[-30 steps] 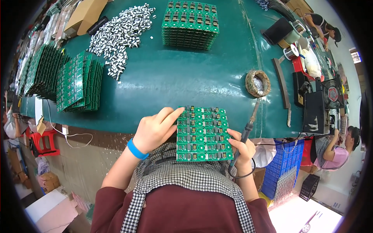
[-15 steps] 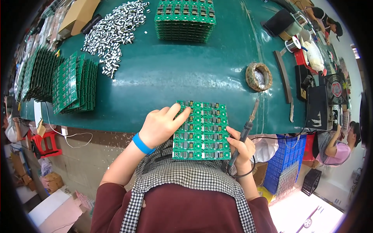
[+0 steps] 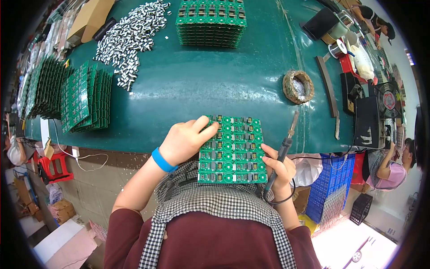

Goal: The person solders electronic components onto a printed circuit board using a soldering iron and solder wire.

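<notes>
A green circuit board panel (image 3: 233, 154), set with rows of small parts and round pads, is held flat in front of my lap at the table's near edge. My left hand (image 3: 186, 139), a blue band at its wrist, has bent fingers over the panel's upper left corner. Whether a small part is pinched under those fingertips is hidden. In my right hand (image 3: 281, 170) is a soldering iron (image 3: 285, 145), its tip pointing away past the panel. The fingertips of that hand also press the panel's right edge.
On the green table (image 3: 197, 85) lie a heap of small silvery parts (image 3: 130, 38), a stack of board panels (image 3: 210, 27) and upright panels (image 3: 85, 96) at left. A ring-shaped holder (image 3: 298, 87), solder spool (image 3: 337, 48) and fan (image 3: 387, 101) stand right. Two people (image 3: 394, 172) (image 3: 376, 24) sit there.
Hands, panel and soldering iron keep nearly the same places. The whole view has shifted very slightly.
</notes>
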Demonstrator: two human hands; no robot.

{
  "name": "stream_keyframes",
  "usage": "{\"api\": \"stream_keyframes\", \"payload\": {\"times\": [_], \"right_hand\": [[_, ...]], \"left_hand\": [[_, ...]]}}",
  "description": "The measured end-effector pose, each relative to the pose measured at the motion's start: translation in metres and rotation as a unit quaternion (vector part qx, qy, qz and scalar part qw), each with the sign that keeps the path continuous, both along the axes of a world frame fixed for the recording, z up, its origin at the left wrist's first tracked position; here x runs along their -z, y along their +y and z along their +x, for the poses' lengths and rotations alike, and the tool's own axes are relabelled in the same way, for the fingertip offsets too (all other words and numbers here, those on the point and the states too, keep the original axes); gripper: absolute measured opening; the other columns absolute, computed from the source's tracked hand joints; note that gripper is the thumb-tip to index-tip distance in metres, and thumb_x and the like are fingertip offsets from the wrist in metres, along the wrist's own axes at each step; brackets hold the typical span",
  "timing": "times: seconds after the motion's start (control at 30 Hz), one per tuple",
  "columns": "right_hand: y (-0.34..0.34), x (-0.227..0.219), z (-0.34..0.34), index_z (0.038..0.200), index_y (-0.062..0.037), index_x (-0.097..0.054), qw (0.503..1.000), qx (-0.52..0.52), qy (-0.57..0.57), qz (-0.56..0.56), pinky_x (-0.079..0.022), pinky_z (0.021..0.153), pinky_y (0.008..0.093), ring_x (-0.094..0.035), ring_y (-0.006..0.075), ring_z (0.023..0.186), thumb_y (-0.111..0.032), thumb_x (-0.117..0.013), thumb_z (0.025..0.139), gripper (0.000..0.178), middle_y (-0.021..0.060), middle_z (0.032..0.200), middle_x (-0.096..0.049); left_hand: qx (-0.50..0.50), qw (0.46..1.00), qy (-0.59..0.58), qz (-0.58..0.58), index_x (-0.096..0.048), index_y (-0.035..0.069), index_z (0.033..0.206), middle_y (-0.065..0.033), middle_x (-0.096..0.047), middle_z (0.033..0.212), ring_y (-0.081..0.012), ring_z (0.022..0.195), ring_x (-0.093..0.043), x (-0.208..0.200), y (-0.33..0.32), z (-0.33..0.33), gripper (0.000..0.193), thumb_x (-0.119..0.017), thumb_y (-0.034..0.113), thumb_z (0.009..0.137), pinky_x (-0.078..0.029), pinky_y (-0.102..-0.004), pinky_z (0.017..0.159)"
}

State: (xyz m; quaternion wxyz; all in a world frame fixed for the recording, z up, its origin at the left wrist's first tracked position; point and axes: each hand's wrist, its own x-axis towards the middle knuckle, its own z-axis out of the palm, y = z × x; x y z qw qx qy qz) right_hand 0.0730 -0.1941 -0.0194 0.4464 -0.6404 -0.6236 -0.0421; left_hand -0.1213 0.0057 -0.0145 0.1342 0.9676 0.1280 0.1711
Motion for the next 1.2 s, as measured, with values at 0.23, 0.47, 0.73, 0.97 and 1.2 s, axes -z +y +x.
{"api": "stream_keyframes", "payload": {"times": [0.23,0.47,0.73,0.97,1.2], "right_hand": [[0.000,-0.003,0.001,0.083,-0.0026,-0.061,1.000,0.003,-0.003,-0.002,-0.052,0.055,0.0281,-0.067,0.0256,0.066,0.003,-0.069,0.066,0.020,0.0197,0.097,-0.070],[-0.001,0.000,0.000,0.082,-0.0028,-0.062,1.000,0.008,-0.007,-0.002,-0.052,0.053,0.0275,-0.067,0.0239,0.065,0.003,-0.069,0.065,0.020,0.0189,0.096,-0.070],[-0.002,-0.001,0.000,0.081,-0.0033,-0.061,1.000,0.006,-0.009,-0.006,-0.052,0.054,0.0271,-0.067,0.0234,0.064,0.003,-0.069,0.066,0.019,0.0183,0.097,-0.070],[-0.001,-0.001,-0.001,0.081,-0.0034,-0.061,1.000,0.013,-0.007,-0.001,-0.052,0.054,0.0273,-0.067,0.0238,0.065,0.003,-0.069,0.067,0.018,0.0180,0.097,-0.070],[0.001,-0.004,0.000,0.083,-0.0029,-0.061,1.000,0.015,0.000,-0.005,-0.053,0.055,0.0279,-0.067,0.0241,0.065,0.004,-0.068,0.066,0.020,0.0186,0.096,-0.070]], "left_hand": [[-0.052,0.992,-0.030,-0.111,-0.060,0.010,0.111,-0.0064,-0.059,0.099,-0.0269,0.068,-0.062,-0.014,-0.004,-0.007,0.050,-0.061,-0.006,0.063,-0.052,-0.0353,0.056],[-0.021,0.990,-0.069,-0.125,-0.065,0.011,0.105,-0.0056,-0.060,0.099,-0.0236,0.064,-0.062,-0.009,-0.011,-0.007,0.045,-0.061,-0.007,0.064,-0.050,-0.0336,0.052],[0.007,0.994,-0.035,-0.099,-0.063,0.013,0.107,-0.0058,-0.057,0.097,-0.0199,0.067,-0.064,-0.012,-0.010,-0.006,0.041,-0.064,-0.001,0.067,-0.051,-0.0326,0.053],[-0.012,0.994,-0.039,-0.102,-0.064,0.014,0.107,-0.0065,-0.057,0.100,-0.0200,0.064,-0.063,-0.010,-0.014,-0.008,0.044,-0.063,-0.003,0.066,-0.050,-0.0319,0.050],[0.018,0.990,-0.103,-0.098,-0.067,0.011,0.100,-0.0048,-0.059,0.092,-0.0172,0.061,-0.060,-0.009,-0.020,-0.016,0.044,-0.064,-0.005,0.060,-0.048,-0.0295,0.048]]}}
